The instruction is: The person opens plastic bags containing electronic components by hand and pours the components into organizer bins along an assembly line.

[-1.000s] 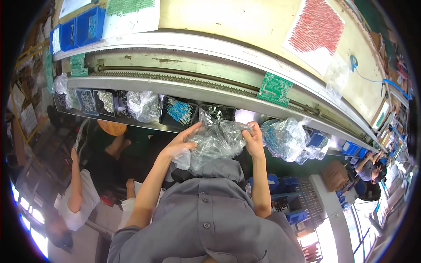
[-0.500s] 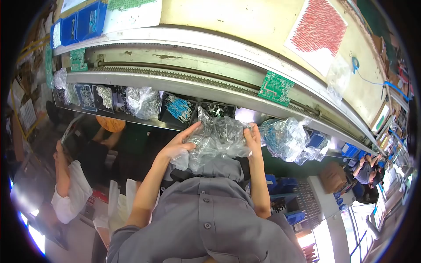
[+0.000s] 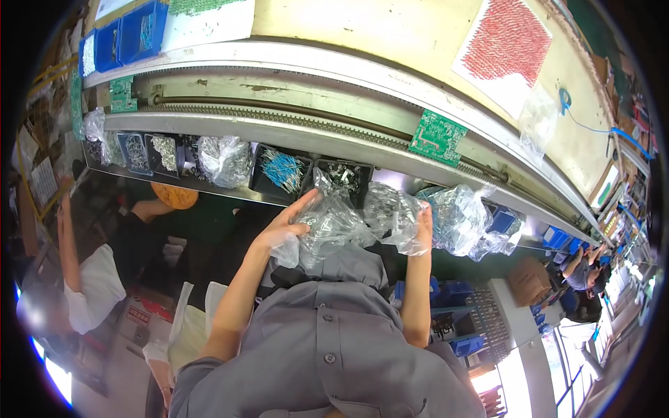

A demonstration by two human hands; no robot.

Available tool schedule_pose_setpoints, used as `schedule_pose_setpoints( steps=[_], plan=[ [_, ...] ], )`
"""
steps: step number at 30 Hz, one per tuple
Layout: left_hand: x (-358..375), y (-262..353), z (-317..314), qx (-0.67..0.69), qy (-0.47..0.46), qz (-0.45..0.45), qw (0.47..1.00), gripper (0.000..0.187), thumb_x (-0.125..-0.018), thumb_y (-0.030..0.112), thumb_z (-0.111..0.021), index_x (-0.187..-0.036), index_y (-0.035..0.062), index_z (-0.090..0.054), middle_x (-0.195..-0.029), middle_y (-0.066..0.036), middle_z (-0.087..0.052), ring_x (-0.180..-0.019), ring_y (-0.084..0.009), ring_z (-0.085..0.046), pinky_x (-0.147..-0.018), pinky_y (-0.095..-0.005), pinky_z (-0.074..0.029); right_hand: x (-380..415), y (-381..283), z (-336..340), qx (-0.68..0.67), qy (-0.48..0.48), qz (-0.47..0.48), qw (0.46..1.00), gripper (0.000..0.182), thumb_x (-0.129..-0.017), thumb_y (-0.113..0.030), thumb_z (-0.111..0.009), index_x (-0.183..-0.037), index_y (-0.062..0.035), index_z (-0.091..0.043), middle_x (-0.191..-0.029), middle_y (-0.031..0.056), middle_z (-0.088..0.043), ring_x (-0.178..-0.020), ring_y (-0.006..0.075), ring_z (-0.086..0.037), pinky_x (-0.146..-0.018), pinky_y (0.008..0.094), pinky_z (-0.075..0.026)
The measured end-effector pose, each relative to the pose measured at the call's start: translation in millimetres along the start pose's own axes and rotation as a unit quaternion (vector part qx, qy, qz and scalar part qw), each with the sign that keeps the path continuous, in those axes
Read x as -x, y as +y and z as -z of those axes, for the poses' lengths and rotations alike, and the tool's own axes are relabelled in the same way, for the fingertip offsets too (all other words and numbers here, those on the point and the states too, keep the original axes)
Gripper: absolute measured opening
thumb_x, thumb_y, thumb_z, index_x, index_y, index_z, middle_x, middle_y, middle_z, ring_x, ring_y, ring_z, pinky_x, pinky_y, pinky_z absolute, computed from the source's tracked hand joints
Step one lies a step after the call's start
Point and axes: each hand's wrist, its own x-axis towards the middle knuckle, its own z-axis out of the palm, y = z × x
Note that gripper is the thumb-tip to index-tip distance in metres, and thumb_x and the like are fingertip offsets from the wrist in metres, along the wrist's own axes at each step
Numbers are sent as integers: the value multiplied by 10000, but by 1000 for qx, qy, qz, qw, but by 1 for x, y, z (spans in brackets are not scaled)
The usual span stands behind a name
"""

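Note:
A clear plastic bag [image 3: 331,226] with small dark parts in it hangs from my left hand [image 3: 282,226], whose fingers are closed on it. My right hand [image 3: 424,223] grips another bunched part of clear plastic [image 3: 394,216], with its fingers partly hidden behind it. Whether the two pieces are one bag or two, I cannot tell. Just beyond them stands a black bin of dark parts [image 3: 348,175]. Left of it, a black bin holds blue parts with leads [image 3: 282,171]. A bag of blue parts [image 3: 453,217] lies right beside my right hand.
A rail [image 3: 279,134] runs beyond the bins and carries green circuit boards [image 3: 437,137]. Further left are a bin of pale parts [image 3: 166,155] and a bagged bin [image 3: 225,160]. A sheet of red parts [image 3: 505,56] lies beyond. A co-worker [image 3: 90,279] sits at the left.
My right hand has moved right, drawing plastic away from the bag at my left hand and uncovering more of the dark-parts bin. The co-worker at the left has shifted left.

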Motion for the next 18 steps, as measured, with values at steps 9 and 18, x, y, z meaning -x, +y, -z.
schedule_pose_setpoints(
  steps=[9,18],
  plan=[
    [-2,15,-8,-55,7,20,998,796,-613,30,-538,-1340,72,-218,-1364,-114,-265,-1273,-194,-208,-1008,-280,-178,-3,-51,-29,624,13,168,763,202,-767,-83,-586,-941,-18,-508,-916,101,-563,-789,213,-530,-677,307,-419],
    [-7,20,-23,-296,24,-53,953,775,-607,43,-564,-1316,52,-252,-1343,-164,-268,-1247,-247,-265,-1007,-303,-217,-39,-5,-159,630,-113,257,724,233,-705,-214,-652,-832,-31,-585,-769,117,-579,-701,256,-559,-604,331,-441]
  ],
)
